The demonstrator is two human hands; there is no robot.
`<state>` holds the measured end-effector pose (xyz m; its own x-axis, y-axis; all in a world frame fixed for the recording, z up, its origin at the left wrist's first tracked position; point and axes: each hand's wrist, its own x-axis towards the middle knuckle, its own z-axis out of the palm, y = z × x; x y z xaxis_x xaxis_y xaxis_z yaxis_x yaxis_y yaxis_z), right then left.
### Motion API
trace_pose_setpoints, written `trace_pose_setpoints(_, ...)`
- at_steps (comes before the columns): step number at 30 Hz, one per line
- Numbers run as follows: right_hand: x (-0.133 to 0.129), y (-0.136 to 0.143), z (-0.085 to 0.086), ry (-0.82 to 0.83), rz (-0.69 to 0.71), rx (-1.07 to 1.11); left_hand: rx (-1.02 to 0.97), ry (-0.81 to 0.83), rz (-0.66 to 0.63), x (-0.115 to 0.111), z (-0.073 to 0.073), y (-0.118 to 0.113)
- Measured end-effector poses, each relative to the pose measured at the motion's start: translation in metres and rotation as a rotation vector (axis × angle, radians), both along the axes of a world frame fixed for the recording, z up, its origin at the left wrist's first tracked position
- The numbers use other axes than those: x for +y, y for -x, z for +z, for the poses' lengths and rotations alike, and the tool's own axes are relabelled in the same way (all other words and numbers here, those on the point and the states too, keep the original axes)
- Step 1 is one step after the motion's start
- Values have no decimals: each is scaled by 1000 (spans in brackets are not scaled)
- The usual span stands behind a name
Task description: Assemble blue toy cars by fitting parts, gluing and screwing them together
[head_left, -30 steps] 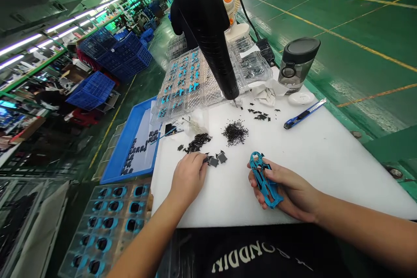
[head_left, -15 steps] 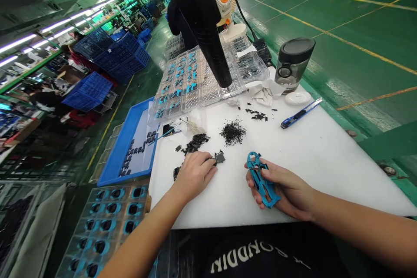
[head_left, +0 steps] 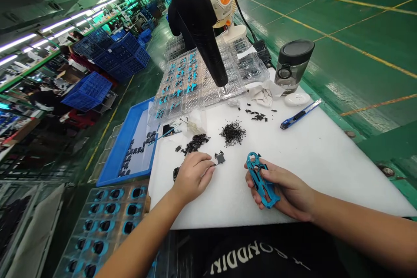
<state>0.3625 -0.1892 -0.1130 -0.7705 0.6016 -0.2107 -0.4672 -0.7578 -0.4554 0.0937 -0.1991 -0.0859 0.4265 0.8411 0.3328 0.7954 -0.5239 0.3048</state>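
Observation:
My right hand (head_left: pixel 286 186) is wrapped around a blue plastic toy car body (head_left: pixel 262 180), thumb on its upper side and the openwork frame tilted toward me. My left hand (head_left: pixel 195 176) rests low over the white table, fingers and thumb pinched together at the edge of a small black plastic part (head_left: pixel 220 157). That part has a flat square face with small prongs on top. Behind the left hand is a heap of similar black parts (head_left: pixel 195 142), partly hidden by the fingers. A pile of tiny black pieces (head_left: pixel 232 133) lies between and beyond the hands.
A black electric screwdriver (head_left: pixel 211 56) hangs over the table. Behind it are clear compartment trays (head_left: pixel 195 100). A blue bin (head_left: pixel 109 178) stands at left, above a tray of blue parts (head_left: pixel 104 226). A utility knife (head_left: pixel 299 115), white oval case (head_left: pixel 297 98) and dark bottle (head_left: pixel 293 65) sit at right.
My left fingers have shifted slightly left and closed up, so more of the black plastic part shows. My right hand holds the blue car body almost unchanged.

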Motion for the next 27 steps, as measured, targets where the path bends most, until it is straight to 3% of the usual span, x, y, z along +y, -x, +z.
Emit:
trace_pose_setpoints(4,0,0,2,13,0,16,-317,160,256,-18,1,-5)
trace_pose_setpoints(7,0,1,4,41,-10,27,-319,235,366,-29,7,-2)
trace_pose_setpoints(13,4,3,11,215,-10,-40,-158,137,213,-48,14,-8)
trace_pose_setpoints(17,5,5,14,241,-39,-44,63,105,67,-58,3,-18)
trace_pose_setpoints(21,5,7,16,264,-64,-65,249,43,10,-62,-11,-15)
trace_pose_setpoints(24,5,6,15,275,-64,-46,203,28,21,-65,-15,-13)
trace_pose_setpoints(27,7,3,12,267,-45,13,38,20,116,-70,-14,-19)
